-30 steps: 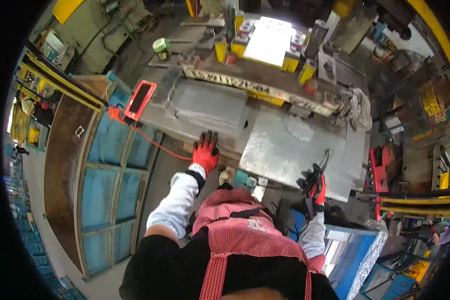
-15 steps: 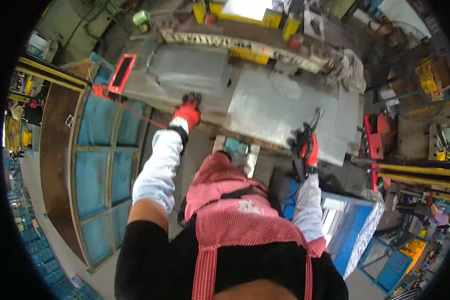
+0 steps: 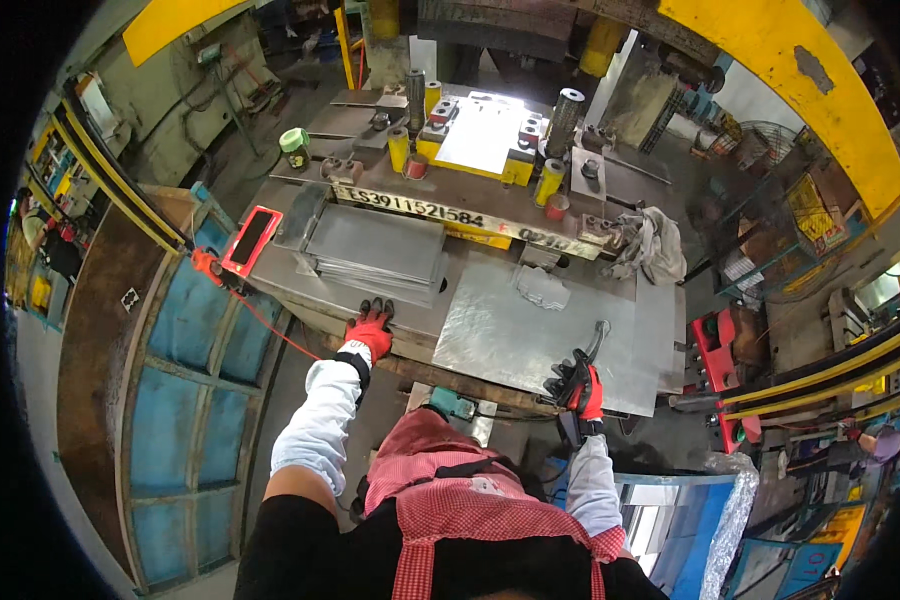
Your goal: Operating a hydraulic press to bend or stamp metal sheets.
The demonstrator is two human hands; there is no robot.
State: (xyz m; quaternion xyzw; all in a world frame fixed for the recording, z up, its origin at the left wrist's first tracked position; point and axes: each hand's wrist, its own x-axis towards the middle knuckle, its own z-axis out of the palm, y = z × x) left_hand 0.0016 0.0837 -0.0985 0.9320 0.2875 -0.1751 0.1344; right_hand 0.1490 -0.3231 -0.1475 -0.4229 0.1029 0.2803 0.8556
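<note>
My left hand (image 3: 372,330), in a red and black glove, rests with its fingers spread at the front edge of the worktable. Just beyond it lies a stack of grey metal sheets (image 3: 375,243). My right hand (image 3: 578,390), gloved alike, is wrapped round a dark-handled metal tool with a curved tip (image 3: 599,338); its exact kind is unclear. The tool's tip is over a large flat metal sheet (image 3: 495,318) on the right of the table. A small ragged-edged pale piece (image 3: 542,288) lies on that sheet.
Behind the table stands a press die with yellow blocks (image 3: 515,170) and a bright metal plate (image 3: 480,135). A red-framed box (image 3: 253,240) sits at the left corner, rags (image 3: 660,245) at the right. A blue-panelled rack (image 3: 185,420) stands left; another person (image 3: 875,445) is far right.
The view has tilted upward, bringing the die and yellow press frame into sight. Both hands appear lower in the picture. My right hand keeps its grip on the tool.
</note>
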